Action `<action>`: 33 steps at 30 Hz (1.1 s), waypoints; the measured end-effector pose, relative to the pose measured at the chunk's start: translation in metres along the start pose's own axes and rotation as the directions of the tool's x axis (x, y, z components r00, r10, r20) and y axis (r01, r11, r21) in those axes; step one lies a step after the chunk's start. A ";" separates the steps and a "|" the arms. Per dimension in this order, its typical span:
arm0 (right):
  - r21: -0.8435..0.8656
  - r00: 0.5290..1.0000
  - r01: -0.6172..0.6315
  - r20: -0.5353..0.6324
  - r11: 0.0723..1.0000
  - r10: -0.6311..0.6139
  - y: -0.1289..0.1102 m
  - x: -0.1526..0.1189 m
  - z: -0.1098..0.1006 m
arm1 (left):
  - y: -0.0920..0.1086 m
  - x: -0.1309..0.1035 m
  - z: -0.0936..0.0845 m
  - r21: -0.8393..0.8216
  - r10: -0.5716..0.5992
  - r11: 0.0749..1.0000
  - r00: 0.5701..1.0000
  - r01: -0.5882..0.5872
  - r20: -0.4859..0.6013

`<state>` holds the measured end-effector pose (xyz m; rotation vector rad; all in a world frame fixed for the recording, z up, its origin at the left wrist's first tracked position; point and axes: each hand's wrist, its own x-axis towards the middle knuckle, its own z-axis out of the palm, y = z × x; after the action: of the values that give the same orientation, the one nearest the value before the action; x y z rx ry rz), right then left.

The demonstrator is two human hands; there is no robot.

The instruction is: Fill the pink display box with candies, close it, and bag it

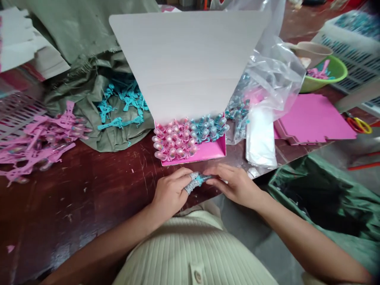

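Note:
Just in front of an open box, my left hand (170, 190) and my right hand (237, 185) meet over a small blue plastic piece (202, 179). Grey wrapping covers fingertips of my left hand, which pinch the piece's left end. Thumb and fingers of my right hand close on its darker right end. Most of the piece is hidden by the fingers. The white-lined box (190, 63) stands with its lid raised; pink pieces with clear capsules (175, 138) fill its left side, and blue ones (208, 127) stand at the back right. Bare pink floor (212, 149) shows at its front right.
Pink plastic pieces (44, 136) lie heaped at left, blue ones (127, 101) on green cloth (118, 138). Right of the box are clear bags (261, 136), pink card sheets (314, 118), a green bowl (338, 73), scissors (360, 124) and a green sack (323, 190) below the table edge.

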<state>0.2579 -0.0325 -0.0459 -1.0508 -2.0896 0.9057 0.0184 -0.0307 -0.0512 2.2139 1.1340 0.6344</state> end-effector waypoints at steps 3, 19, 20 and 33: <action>0.285 0.955 -0.296 0.078 0.912 0.286 -0.002 -0.003 0.013 | -0.006 -0.001 0.001 0.086 0.092 0.992 0.996 -0.090 -0.018; -0.471 0.932 -0.305 -0.328 0.828 0.156 0.164 0.065 -0.090 | -0.005 0.005 0.011 -0.578 -0.289 0.754 0.948 0.313 0.137; -0.465 0.924 -0.311 -0.351 0.829 0.150 0.160 0.062 -0.087 | -0.007 0.003 0.012 -0.592 -0.324 0.732 0.936 0.338 0.135; 0.059 0.999 0.038 -0.016 0.998 -0.037 -0.004 -0.007 -0.003 | 0.006 0.017 0.004 -0.664 -0.312 0.668 0.937 0.336 0.159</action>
<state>0.2616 -0.0389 -0.0426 -0.9820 -2.0509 0.9328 0.0331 -0.0206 -0.0470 1.3384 1.0205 0.7117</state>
